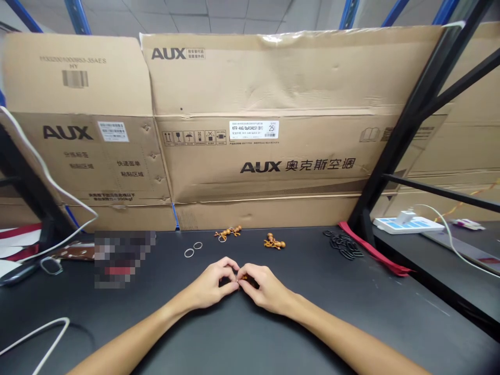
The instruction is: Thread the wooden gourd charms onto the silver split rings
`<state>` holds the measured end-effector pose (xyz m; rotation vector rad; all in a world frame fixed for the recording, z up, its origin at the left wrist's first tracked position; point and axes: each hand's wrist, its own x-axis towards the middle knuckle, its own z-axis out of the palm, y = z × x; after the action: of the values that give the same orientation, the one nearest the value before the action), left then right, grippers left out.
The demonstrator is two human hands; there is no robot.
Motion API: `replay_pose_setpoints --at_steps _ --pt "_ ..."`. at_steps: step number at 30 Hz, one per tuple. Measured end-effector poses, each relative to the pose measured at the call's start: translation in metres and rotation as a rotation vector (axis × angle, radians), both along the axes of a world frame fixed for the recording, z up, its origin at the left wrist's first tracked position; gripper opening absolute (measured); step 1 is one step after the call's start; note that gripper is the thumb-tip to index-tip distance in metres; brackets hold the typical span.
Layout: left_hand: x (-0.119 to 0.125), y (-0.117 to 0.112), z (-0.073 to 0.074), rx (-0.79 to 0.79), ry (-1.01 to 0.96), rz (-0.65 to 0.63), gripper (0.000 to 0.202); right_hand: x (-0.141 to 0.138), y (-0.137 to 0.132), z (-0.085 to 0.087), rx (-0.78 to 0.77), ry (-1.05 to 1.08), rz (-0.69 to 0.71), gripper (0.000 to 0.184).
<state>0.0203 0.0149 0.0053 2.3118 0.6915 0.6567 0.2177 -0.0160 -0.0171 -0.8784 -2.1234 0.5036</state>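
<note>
Over a black table, left hand, right hand, pinching tiny ring

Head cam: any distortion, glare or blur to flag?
Head view: wide-angle bowing tilts the shelf post; a pixelated patch masks part of the table; glare on the tape atop the carton; soft shadows under the left hand and right hand; no obvious motion blur.

a stockroom workspace: a black workbench, flattened aux air-conditioner cartons, blue steel racking
</note>
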Motion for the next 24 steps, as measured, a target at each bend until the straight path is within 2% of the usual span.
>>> replay_pose_setpoints --at_steps 7,17,24 --pt "-0.001 0.001 -0.002 0.015 0.023 0.049 0.017 0.002 0.009 0.000 -0.055 0.004 -0.150 0.009" --pt "0.001 -0.005 -0.001 0.108 0.029 0.056 0.016 -0.001 0.002 0.002 -0.073 0.044 -0.062 0.007" --pt "0.000 -0.004 -0.002 0.143 0.040 0.076 0.017 0.002 0.012 -0.002 -0.106 0.075 -0.184 0.008"
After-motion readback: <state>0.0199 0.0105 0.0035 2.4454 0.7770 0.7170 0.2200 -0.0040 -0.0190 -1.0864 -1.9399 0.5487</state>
